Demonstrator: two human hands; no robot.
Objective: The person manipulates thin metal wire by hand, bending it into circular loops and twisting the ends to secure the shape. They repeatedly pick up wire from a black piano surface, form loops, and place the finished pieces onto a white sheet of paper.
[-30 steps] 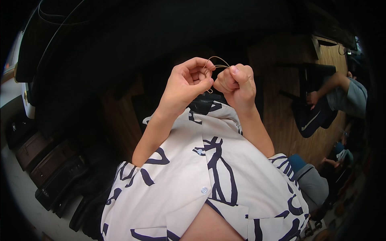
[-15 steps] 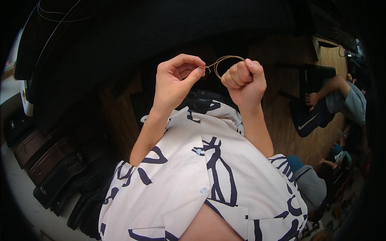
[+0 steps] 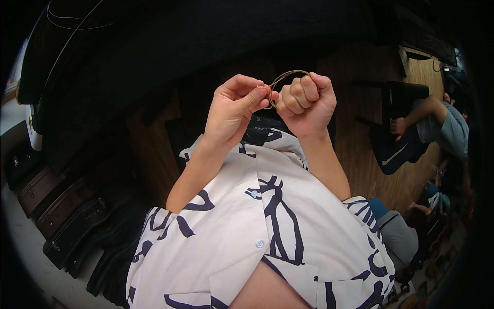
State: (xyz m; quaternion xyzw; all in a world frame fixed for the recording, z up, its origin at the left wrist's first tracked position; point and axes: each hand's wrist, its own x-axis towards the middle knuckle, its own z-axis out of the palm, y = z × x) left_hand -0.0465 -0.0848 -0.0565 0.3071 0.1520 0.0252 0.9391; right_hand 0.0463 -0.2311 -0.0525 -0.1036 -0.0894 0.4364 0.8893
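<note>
A thin, gold-coloured coiled guitar string point(image 3: 286, 75) is held up in front of my belly, between my two hands. My right hand point(image 3: 309, 109) is closed in a fist round one side of the coil, its thumb pressed on top. At the coil's left side, the thumb and forefinger of my left hand point(image 3: 226, 109) pinch the string near its free end. The two hands are close together, with the left fingertips almost against the right knuckles. The part of the coil inside my right fist is hidden.
Beyond my hands lies a dark surface point(image 3: 195, 36), with thin loose wire point(image 3: 73, 37) at its far left. Several instrument cases point(image 3: 74, 224) stand at lower left. On the right, a seated person point(image 3: 437, 121) is near a wooden floor point(image 3: 355, 139); more people are behind.
My left hand has moved right, up to the coil, carrying the string's end. My right hand has shifted slightly left, and the gap between the hands has narrowed.
</note>
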